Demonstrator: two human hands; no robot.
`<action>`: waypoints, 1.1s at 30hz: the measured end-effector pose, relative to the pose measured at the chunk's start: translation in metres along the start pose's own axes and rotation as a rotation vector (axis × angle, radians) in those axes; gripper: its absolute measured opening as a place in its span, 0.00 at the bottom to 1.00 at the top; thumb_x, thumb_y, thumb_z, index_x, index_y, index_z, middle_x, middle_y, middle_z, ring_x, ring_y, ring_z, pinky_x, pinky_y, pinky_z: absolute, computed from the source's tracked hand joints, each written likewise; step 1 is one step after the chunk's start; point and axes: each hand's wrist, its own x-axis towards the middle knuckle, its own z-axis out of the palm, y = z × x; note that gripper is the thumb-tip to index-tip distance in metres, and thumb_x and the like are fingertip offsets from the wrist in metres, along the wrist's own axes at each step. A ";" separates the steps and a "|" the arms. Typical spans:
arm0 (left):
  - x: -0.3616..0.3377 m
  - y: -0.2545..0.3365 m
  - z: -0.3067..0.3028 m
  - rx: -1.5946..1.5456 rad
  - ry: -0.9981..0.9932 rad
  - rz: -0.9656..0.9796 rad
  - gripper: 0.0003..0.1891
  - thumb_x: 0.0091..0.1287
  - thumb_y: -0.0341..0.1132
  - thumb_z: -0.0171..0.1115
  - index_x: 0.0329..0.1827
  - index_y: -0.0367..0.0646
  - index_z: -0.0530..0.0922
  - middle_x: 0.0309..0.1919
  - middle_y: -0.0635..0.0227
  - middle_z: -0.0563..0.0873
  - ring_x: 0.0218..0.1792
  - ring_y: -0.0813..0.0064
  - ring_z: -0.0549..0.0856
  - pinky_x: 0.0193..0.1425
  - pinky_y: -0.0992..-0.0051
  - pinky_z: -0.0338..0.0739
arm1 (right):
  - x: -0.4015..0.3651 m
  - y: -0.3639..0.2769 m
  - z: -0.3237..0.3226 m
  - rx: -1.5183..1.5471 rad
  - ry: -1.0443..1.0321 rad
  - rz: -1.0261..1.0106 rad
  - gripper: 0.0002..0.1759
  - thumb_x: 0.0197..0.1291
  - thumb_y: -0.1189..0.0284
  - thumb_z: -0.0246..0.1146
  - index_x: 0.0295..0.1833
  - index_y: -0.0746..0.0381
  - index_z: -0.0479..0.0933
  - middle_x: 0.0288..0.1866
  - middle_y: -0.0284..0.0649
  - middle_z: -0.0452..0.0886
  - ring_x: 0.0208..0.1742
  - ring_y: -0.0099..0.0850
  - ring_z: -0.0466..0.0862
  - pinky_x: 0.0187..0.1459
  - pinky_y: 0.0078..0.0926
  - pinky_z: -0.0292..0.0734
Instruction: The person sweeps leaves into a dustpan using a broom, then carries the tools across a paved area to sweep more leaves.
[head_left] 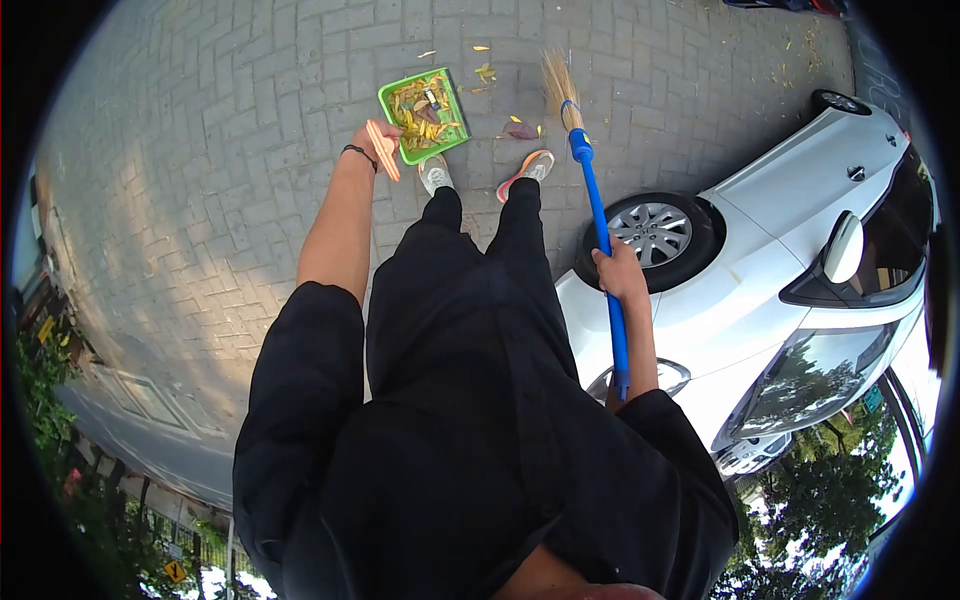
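Note:
My left hand [385, 142] is closed round a piece with orange and pale stripes [383, 152], which looks like the handle of the green dustpan [461, 112]; where they join is hidden. Yellow and brown leaves [425, 112] lie in the pan, with a small dark-and-white item among them. My right hand [619, 271] grips the blue shaft of a broom [594, 190] partway along. Its straw bristles [560, 85] point away from me, right of the pan.
Loose leaves [485, 73] and a brown leaf [520, 129] lie on the grey paving [240, 130] near my shoes [526, 175]. Close on my right stands a white car [760, 225], its wheel [650, 236] beside the broom shaft. Greenery borders the left.

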 end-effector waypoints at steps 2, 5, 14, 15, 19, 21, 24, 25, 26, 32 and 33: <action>0.001 0.000 -0.004 0.007 -0.009 -0.023 0.06 0.58 0.29 0.54 0.28 0.39 0.66 0.14 0.69 0.71 0.11 0.79 0.72 0.12 0.81 0.68 | 0.038 0.039 0.020 -0.154 0.104 -0.043 0.17 0.56 0.71 0.55 0.47 0.73 0.70 0.18 0.44 0.75 0.18 0.33 0.78 0.23 0.31 0.72; 0.007 0.000 -0.010 0.023 -0.003 -0.049 0.07 0.58 0.30 0.54 0.27 0.40 0.66 0.13 0.69 0.71 0.11 0.80 0.72 0.12 0.82 0.68 | 0.041 0.033 0.032 -0.133 0.040 0.004 0.18 0.56 0.70 0.55 0.47 0.73 0.70 0.18 0.44 0.75 0.19 0.33 0.78 0.25 0.32 0.72; 0.005 0.000 -0.011 0.005 0.063 -0.160 0.09 0.61 0.33 0.54 0.24 0.44 0.66 0.12 0.73 0.72 0.10 0.83 0.70 0.11 0.84 0.66 | -0.034 -0.008 0.010 0.417 -0.317 0.026 0.21 0.57 0.74 0.55 0.57 0.67 0.70 0.16 0.32 0.67 0.11 0.19 0.67 0.13 0.20 0.62; 0.006 0.000 -0.013 0.015 0.026 -0.169 0.10 0.61 0.33 0.54 0.24 0.44 0.66 0.12 0.73 0.72 0.10 0.84 0.70 0.11 0.84 0.66 | -0.038 -0.012 0.007 0.404 -0.292 0.023 0.21 0.57 0.74 0.55 0.57 0.67 0.70 0.16 0.31 0.67 0.11 0.19 0.67 0.13 0.20 0.62; 0.011 0.000 -0.030 0.047 -0.075 -0.187 0.10 0.61 0.34 0.55 0.23 0.45 0.65 0.13 0.74 0.72 0.10 0.85 0.70 0.11 0.85 0.65 | -0.027 -0.016 0.004 0.245 -0.142 0.002 0.19 0.56 0.72 0.55 0.53 0.69 0.71 0.17 0.37 0.71 0.12 0.24 0.71 0.17 0.24 0.66; 0.010 -0.002 -0.035 0.009 -0.070 -0.183 0.10 0.61 0.34 0.55 0.24 0.45 0.65 0.13 0.74 0.72 0.10 0.86 0.69 0.10 0.86 0.65 | -0.008 -0.014 0.007 0.113 -0.033 -0.021 0.19 0.56 0.72 0.56 0.51 0.70 0.71 0.18 0.41 0.73 0.13 0.27 0.73 0.19 0.26 0.68; 0.003 -0.004 -0.039 -0.101 -0.036 -0.183 0.09 0.60 0.32 0.55 0.25 0.44 0.65 0.13 0.73 0.72 0.10 0.85 0.70 0.11 0.86 0.65 | 0.051 -0.003 0.030 -0.126 0.091 -0.038 0.21 0.55 0.71 0.54 0.52 0.74 0.68 0.34 0.59 0.78 0.36 0.49 0.81 0.40 0.39 0.74; 0.002 -0.005 -0.043 -0.132 -0.040 -0.198 0.08 0.58 0.31 0.56 0.26 0.43 0.65 0.12 0.72 0.72 0.10 0.83 0.71 0.12 0.84 0.66 | 0.063 -0.005 0.035 -0.153 0.101 -0.051 0.22 0.55 0.71 0.53 0.53 0.75 0.67 0.37 0.61 0.78 0.41 0.51 0.79 0.44 0.41 0.73; 0.002 -0.006 -0.046 -0.160 -0.046 -0.212 0.08 0.57 0.30 0.57 0.27 0.42 0.65 0.12 0.70 0.72 0.11 0.81 0.73 0.13 0.83 0.67 | 0.074 -0.008 0.040 -0.181 0.112 -0.064 0.22 0.55 0.71 0.53 0.53 0.76 0.66 0.40 0.63 0.77 0.45 0.54 0.78 0.48 0.43 0.72; 0.007 -0.006 -0.060 -0.196 -0.037 -0.246 0.09 0.62 0.32 0.54 0.27 0.43 0.65 0.15 0.73 0.73 0.11 0.87 0.71 0.11 0.89 0.65 | 0.050 -0.041 0.079 -0.205 -0.129 -0.233 0.21 0.56 0.72 0.54 0.54 0.73 0.67 0.20 0.46 0.75 0.21 0.35 0.79 0.26 0.32 0.73; 0.007 -0.005 -0.062 -0.211 -0.038 -0.254 0.08 0.61 0.32 0.55 0.27 0.43 0.65 0.14 0.72 0.73 0.11 0.85 0.70 0.10 0.88 0.65 | 0.021 -0.061 0.069 -0.124 -0.230 -0.178 0.24 0.56 0.72 0.55 0.57 0.73 0.64 0.22 0.47 0.76 0.22 0.37 0.80 0.28 0.33 0.74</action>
